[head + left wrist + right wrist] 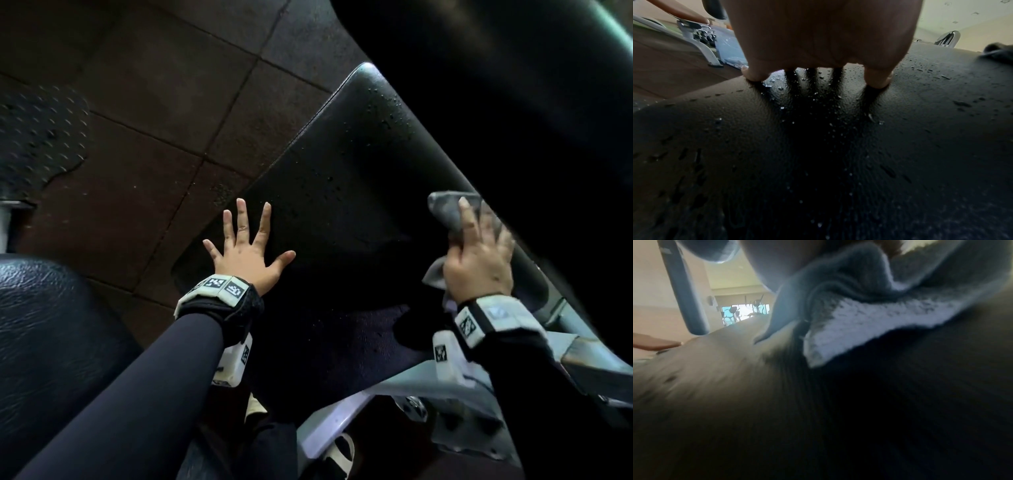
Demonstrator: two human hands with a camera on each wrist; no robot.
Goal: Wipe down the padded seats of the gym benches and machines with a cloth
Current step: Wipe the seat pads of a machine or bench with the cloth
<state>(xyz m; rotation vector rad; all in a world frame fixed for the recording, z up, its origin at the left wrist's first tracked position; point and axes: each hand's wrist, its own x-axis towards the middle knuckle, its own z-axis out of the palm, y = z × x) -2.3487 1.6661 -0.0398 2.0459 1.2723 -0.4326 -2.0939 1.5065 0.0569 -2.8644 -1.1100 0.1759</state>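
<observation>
A black padded seat point(346, 178) of a gym machine runs from bottom centre to upper right, beaded with water droplets point(813, 100). My left hand point(248, 246) lies flat on its near left edge, fingers spread and straight. My right hand point(479, 253) presses a grey cloth point(448, 212) onto the seat's right side, fingers spread over the bunched fabric. In the right wrist view the cloth point(869, 318) is crumpled under my palm and the picture is blurred. The cloth point(996, 52) also shows at the far right of the left wrist view.
A dark backrest pad point(496, 85) looms over the seat at upper right. Another black pad point(44, 325) sits at lower left. Grey metal frame parts point(428, 394) lie below the seat. Brown rubber floor tiles point(154, 102) and a studded footplate point(37, 137) lie to the left.
</observation>
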